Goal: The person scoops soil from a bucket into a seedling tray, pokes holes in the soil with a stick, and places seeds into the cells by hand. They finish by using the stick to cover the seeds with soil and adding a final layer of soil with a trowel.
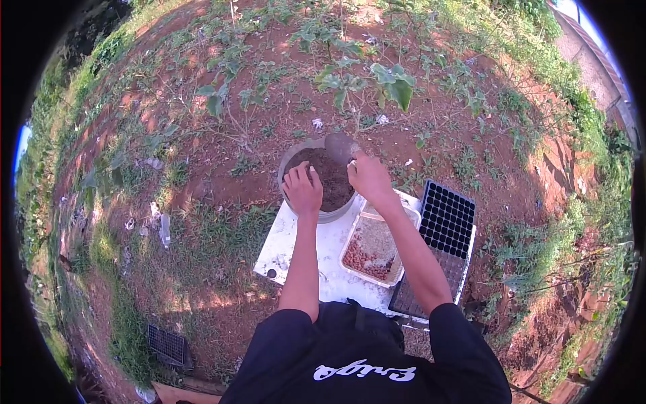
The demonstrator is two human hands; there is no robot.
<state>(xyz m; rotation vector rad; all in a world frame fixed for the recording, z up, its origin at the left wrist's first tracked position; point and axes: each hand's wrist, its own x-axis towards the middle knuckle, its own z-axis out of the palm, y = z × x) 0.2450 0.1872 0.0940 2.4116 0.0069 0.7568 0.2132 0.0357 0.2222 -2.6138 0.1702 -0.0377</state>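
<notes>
A round grey tub (334, 215) of dark soil (330, 176) stands at the far edge of a white table (282, 246). My left hand (303, 188) rests over the tub's left part, fingers apart and touching or just above the soil. My right hand (369, 175) is at the tub's right rim, its fingers wrapped round a trowel (340, 148) whose broad dark blade points up and left over the soil. Nearer me sits a clear plastic container (367, 275) with reddish-brown pellets or seeds and paler grainy material, partly beneath my right forearm.
A black seedling tray (447, 219) lies on the table's right side, with a soil-filled tray (447, 268) nearer me. Leafy plants (397, 84) grow beyond the table. A plastic bottle (165, 230) and another black tray (167, 343) lie on the ground at left.
</notes>
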